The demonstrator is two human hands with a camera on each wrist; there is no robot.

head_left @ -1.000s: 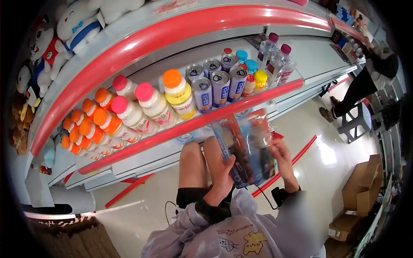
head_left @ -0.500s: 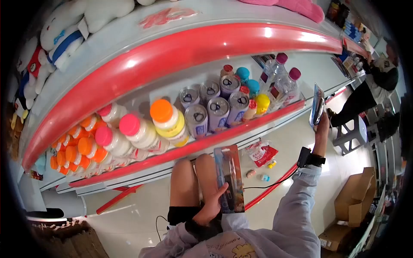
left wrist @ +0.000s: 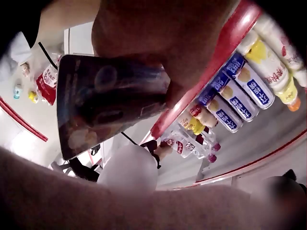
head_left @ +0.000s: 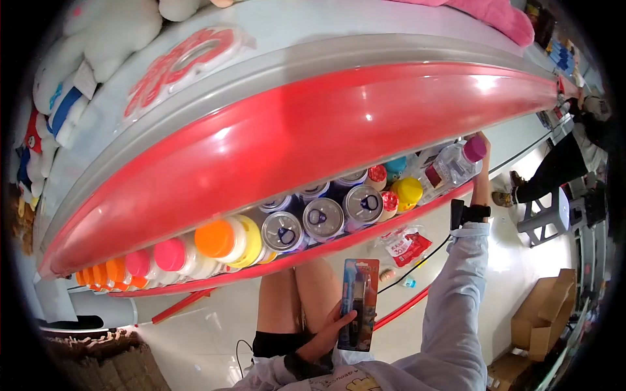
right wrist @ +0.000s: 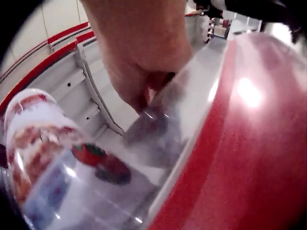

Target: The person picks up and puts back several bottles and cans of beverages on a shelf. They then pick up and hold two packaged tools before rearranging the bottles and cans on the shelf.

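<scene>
My left hand (head_left: 324, 339) grips a blister pack (head_left: 358, 303), thumb across its front. My right hand (right wrist: 139, 67) pinches a blurry packet (right wrist: 156, 132) just below my fingertips, beside a clear bottle (right wrist: 53, 158).

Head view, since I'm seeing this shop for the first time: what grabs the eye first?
The broad glossy red shelf edge sweeps across the upper middle, with a row of bright-capped bottles and silver cans tucked beneath it. Below, the left hand holds a blister pack, while the right arm reaches up to the shelf's right end.
</scene>
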